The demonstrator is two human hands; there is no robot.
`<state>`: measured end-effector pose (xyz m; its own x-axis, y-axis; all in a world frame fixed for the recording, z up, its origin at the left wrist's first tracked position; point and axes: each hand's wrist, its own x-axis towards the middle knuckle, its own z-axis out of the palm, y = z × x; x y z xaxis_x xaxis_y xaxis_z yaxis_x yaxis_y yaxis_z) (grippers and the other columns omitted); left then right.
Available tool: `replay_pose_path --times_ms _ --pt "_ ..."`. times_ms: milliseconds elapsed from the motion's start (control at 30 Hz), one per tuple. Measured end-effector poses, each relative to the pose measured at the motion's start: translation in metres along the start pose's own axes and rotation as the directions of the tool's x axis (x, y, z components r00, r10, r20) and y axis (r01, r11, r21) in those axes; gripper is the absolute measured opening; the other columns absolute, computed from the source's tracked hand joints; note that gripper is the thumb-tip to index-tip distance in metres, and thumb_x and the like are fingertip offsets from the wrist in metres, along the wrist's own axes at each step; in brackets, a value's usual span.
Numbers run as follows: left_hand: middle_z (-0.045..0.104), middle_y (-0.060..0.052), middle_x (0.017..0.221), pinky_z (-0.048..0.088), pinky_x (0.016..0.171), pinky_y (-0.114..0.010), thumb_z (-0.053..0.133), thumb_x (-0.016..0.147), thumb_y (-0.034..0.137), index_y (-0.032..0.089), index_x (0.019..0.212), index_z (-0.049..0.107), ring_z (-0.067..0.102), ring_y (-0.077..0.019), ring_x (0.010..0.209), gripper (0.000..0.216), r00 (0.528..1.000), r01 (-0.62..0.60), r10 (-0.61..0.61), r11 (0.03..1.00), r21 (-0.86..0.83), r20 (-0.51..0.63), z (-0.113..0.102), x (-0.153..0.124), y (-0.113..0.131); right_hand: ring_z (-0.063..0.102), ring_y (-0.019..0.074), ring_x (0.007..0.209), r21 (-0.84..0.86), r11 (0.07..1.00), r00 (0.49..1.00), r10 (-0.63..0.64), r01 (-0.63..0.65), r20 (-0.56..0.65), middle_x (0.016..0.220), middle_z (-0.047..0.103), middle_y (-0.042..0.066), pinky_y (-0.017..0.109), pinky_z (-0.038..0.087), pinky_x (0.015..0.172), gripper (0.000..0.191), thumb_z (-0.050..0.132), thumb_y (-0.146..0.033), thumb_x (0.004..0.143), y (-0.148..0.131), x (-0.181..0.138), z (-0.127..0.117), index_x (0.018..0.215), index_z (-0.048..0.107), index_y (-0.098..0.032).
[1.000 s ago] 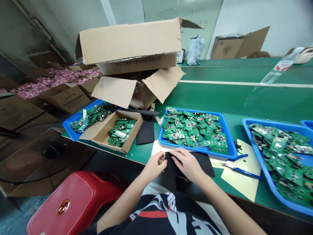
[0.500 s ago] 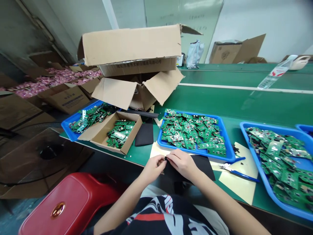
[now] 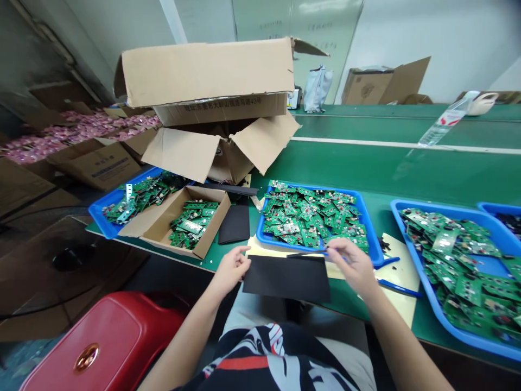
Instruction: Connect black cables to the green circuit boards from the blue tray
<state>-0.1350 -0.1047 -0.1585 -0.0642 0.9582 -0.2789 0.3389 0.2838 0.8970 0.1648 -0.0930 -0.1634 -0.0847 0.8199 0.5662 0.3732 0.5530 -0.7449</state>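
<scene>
My right hand (image 3: 353, 265) pinches one end of a thin black strip (image 3: 305, 253), which points left above the far edge of a black sheet (image 3: 287, 278). The strip is slightly blurred. My left hand (image 3: 233, 270) is by the sheet's upper left corner, its fingers loosely curled with thumb and forefinger apart; nothing shows between them. The sheet lies at the table's front edge, partly over pale yellow paper (image 3: 260, 248). Right behind it, a blue tray (image 3: 371, 231) holds many green circuit boards (image 3: 313, 214).
Blue-handled cutters (image 3: 396, 288) lie to the right, partly hidden by my right hand. Beyond them is another blue tray (image 3: 427, 304) of boards. On the left stand a cardboard box (image 3: 215, 228) of boards, a folded black sheet (image 3: 234, 224) and stacked cartons (image 3: 207, 73). A red stool (image 3: 114, 331) is below.
My hands were together over the black sheet and have parted. The right moved right with the black strip; the left moved left. The sheet now shows more fully, and the view shifted slightly.
</scene>
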Motion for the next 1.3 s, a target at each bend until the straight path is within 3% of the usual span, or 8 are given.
replay_pose_path --times_ms 133,267,333,600,767,1000,1100,1300 --pt "0.046 0.01 0.049 0.032 0.044 -0.018 0.058 0.06 0.031 0.012 0.099 0.06 0.04 -0.0075 0.042 0.043 0.992 -0.001 0.008 0.999 0.054 -0.123 -0.03 0.006 -0.004 0.064 0.018 0.06 0.048 0.996 0.94 0.088 -0.077 -0.329 0.077 0.067 0.005 0.033 0.052 0.055 0.003 0.063 -0.021 0.083 0.005 0.004 -0.06 0.081 0.064 -0.022" --pt "0.047 0.008 0.05 0.032 0.044 -0.02 0.057 0.061 0.032 0.013 0.092 0.063 0.041 -0.0088 0.042 0.037 0.984 -0.008 0.029 0.993 0.119 -0.174 -0.039 0.007 -0.002 0.064 0.0236 0.056 0.234 0.968 0.704 0.106 0.088 -0.702 0.063 0.067 0.004 0.045 0.05 0.057 0.017 0.081 -0.027 0.06 -0.011 0.02 -0.106 0.067 0.065 -0.023" --pt "0.046 0.008 0.05 0.032 0.044 -0.021 0.056 0.063 0.033 0.013 0.089 0.064 0.042 -0.0096 0.042 0.034 0.982 -0.02 0.049 0.988 0.153 -0.182 -0.033 0.008 0.001 0.062 0.0241 0.053 0.254 0.958 0.663 0.107 0.129 -0.741 0.057 0.065 0.002 0.048 0.049 0.058 0.023 0.085 -0.031 0.052 -0.024 0.029 -0.117 0.063 0.065 -0.025" --pt "0.05 0.005 0.058 0.039 0.058 -0.023 0.052 0.072 0.021 0.016 0.093 0.066 0.048 -0.0118 0.052 0.026 0.968 -0.117 0.174 0.95 0.288 -0.179 0.011 0.034 0.017 0.063 0.0191 0.052 0.197 0.98 0.844 0.095 0.013 -0.528 0.063 0.067 0.003 0.039 0.05 0.054 0.017 0.073 -0.011 0.064 -0.07 0.055 -0.094 0.077 0.068 -0.022" --pt "0.05 0.005 0.049 0.036 0.052 -0.022 0.054 0.064 0.019 0.014 0.078 0.07 0.046 -0.0118 0.048 0.022 0.992 -0.109 0.123 0.948 0.298 -0.028 -0.002 0.044 0.02 0.066 0.0174 0.059 0.169 0.984 0.935 0.011 0.053 -0.356 0.067 0.067 0.001 0.033 0.051 0.053 0.018 0.067 -0.008 0.075 -0.077 0.069 -0.09 0.087 0.066 -0.022" --pt "0.06 0.0 0.055 0.041 0.053 -0.024 0.055 0.066 0.033 0.013 0.078 0.069 0.057 -0.0158 0.054 0.027 0.991 -0.095 0.117 0.953 0.287 -0.062 -0.032 0.045 0.013 0.062 0.0136 0.054 0.235 0.949 0.917 -0.108 0.21 -0.384 0.068 0.063 -0.002 0.031 0.05 0.051 0.022 0.065 -0.002 0.075 -0.091 0.09 -0.09 0.087 0.069 -0.02" --pt "0.066 -0.004 0.068 0.046 0.061 -0.026 0.053 0.07 0.033 0.015 0.082 0.067 0.062 -0.0176 0.064 0.026 0.976 -0.138 0.179 0.947 0.291 -0.12 -0.019 0.048 0.016 0.062 0.0129 0.053 0.292 0.916 0.892 -0.128 0.274 -0.434 0.07 0.062 -0.002 0.031 0.048 0.049 0.023 0.065 -0.002 0.075 -0.097 0.101 -0.083 0.089 0.069 -0.021" --pt "0.052 0.005 0.054 0.041 0.052 -0.023 0.053 0.072 0.027 0.018 0.083 0.064 0.048 -0.0123 0.045 0.018 0.949 -0.197 0.267 0.917 0.348 -0.167 0.015 0.038 0.012 0.062 0.0117 0.053 0.338 0.892 0.879 -0.123 0.302 -0.46 0.073 0.063 -0.003 0.029 0.048 0.049 0.023 0.065 -0.004 0.076 -0.106 0.109 -0.071 0.091 0.068 -0.021"
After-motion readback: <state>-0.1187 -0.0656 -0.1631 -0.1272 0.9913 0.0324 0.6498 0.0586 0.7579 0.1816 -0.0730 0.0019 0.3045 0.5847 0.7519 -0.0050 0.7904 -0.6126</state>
